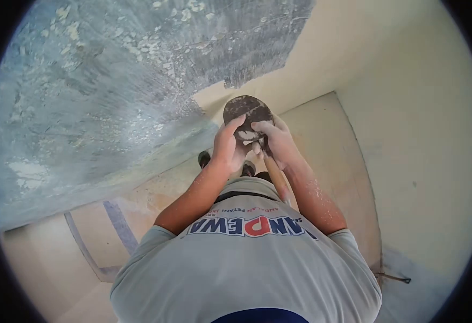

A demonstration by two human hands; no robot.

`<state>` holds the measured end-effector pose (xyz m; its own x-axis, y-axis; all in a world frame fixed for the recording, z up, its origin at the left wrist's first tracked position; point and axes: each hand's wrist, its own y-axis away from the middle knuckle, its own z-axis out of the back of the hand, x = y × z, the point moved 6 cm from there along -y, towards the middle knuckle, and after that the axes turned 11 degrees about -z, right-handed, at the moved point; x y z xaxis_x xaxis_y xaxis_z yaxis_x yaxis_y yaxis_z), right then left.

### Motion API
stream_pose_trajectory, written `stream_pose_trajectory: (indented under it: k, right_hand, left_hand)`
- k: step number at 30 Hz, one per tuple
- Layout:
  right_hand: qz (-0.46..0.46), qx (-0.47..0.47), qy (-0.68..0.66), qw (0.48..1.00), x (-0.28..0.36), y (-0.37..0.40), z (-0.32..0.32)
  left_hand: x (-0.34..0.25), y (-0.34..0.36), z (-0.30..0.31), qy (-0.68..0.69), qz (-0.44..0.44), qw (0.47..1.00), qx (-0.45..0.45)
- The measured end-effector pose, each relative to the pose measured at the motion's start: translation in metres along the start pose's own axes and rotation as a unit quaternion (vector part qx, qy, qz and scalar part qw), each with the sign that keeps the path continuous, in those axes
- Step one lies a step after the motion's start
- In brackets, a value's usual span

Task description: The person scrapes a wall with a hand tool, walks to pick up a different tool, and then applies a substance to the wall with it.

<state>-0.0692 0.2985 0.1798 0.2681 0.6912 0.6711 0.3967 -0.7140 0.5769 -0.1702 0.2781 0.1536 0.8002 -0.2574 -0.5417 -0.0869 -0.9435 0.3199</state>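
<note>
Both hands hold a dark, round disc-shaped tool (253,109) in front of my chest, its face smudged with pale dust. On its left edge my left hand (232,141) has the thumb laid over the face. My right hand (277,139) grips the lower right part, its thumb also on the face. A light wooden-looking handle (276,177) slants down from beneath the right hand. The fingers behind the disc are partly hidden. White dust covers both hands and forearms.
A wall (112,97) with patchy grey-blue paint and cream areas rises at the left and ahead. A plain pale wall (424,151) stands at the right. Below is a light floor (327,145) with my feet on it. A thin dark object (394,278) lies at the lower right.
</note>
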Motion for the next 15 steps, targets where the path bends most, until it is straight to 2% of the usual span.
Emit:
stream_pose_trajectory:
  k: [4,9,10,12,13,15]
  right_hand:
    - [-0.008,0.022,-0.048,0.999,0.022,0.012,-0.036]
    - [0.021,-0.004,-0.029,0.999,0.034,-0.003,-0.052]
    - [0.015,-0.004,-0.025,1.000,0.032,0.006,-0.053]
    - [0.016,-0.003,-0.010,1.000,0.038,0.022,-0.060]
    - [0.029,0.006,-0.023,0.999,0.040,0.024,-0.064]
    - [0.025,-0.027,-0.013,0.999,0.018,-0.024,-0.041]
  left_hand:
    - [-0.022,0.010,-0.019,0.022,-0.050,0.998,-0.043]
    - [-0.038,-0.001,-0.018,0.064,-0.065,0.994,-0.067]
    - [-0.038,0.002,-0.018,0.059,-0.049,0.993,-0.094]
    - [-0.040,0.018,-0.034,0.053,-0.051,0.996,-0.057]
    - [-0.043,0.018,-0.037,0.070,-0.059,0.988,-0.120]
    - [-0.023,-0.020,0.006,0.068,-0.038,0.993,-0.085]
